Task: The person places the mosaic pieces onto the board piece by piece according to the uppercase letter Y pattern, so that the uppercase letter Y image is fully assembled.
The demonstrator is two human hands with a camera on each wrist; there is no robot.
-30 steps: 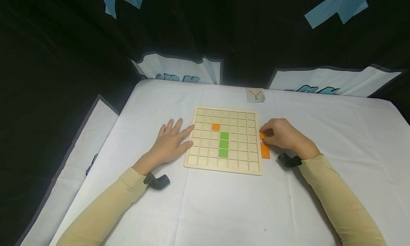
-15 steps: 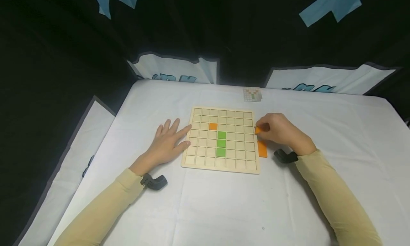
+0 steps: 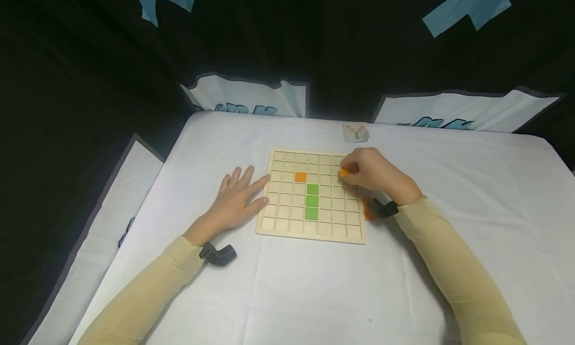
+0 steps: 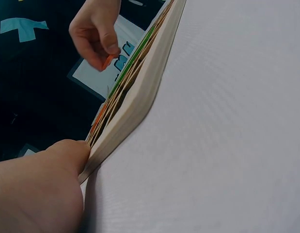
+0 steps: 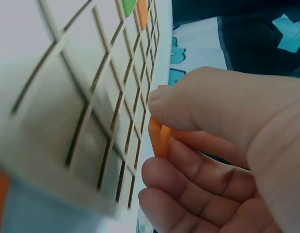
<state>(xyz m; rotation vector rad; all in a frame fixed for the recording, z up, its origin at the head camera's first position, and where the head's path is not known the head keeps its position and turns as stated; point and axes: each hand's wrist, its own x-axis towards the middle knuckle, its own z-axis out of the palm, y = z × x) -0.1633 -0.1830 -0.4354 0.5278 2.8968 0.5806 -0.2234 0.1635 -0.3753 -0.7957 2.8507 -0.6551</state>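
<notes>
A pale wooden grid board [image 3: 287,225] lies on the white table. Three green tiles [image 3: 312,201] form a column near its middle, and one orange tile [image 3: 300,177] sits in a cell up and left of them. My right hand [image 3: 375,172] is over the board's right part, pinching an orange tile [image 5: 160,138] between thumb and fingers, raised above the cells. My left hand [image 3: 233,200] lies flat with spread fingers, thumb and forefinger touching the board's left edge; in the left wrist view its thumb [image 4: 72,155] is against the board's side.
More orange tile [image 3: 368,210] lies right of the board, partly hidden by the right wrist's camera mount [image 3: 382,208]. A small card with a coloured grid pattern [image 3: 356,132] lies beyond the board. Black curtains [image 3: 251,35] hang behind the table.
My right hand has picked up an orange tile from beside the board's right edge and carried it left, over the board. My left hand has stayed at the left edge.
</notes>
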